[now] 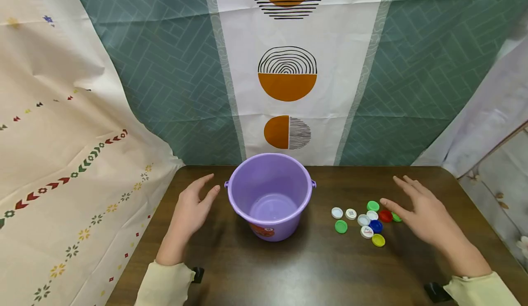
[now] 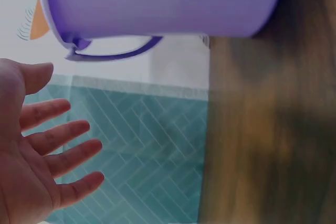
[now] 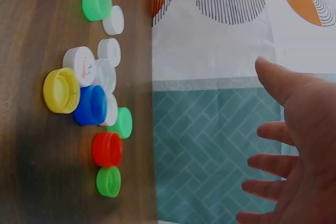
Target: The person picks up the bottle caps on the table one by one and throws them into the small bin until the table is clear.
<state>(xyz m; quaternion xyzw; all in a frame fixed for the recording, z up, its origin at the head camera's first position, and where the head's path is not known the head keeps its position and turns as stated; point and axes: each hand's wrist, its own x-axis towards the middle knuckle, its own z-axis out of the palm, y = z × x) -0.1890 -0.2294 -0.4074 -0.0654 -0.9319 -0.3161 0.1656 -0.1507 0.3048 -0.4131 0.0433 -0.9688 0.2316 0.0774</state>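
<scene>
A purple bucket stands upright on the table, its inside showing only its bare bottom. To its left is my left hand, fingers spread and apart from the bucket; in the left wrist view the bucket's handle hangs down its side. Several bottle caps lie to the bucket's right, among them a yellow cap, a blue cap, a red cap and a green cap. My right hand hovers beside the caps with loosely extended fingers and holds nothing.
The dark wooden table ends at a back edge against a patterned green and white curtain. A cream cloth with embroidered motifs hangs along the left side. Pale fabric covers the right side.
</scene>
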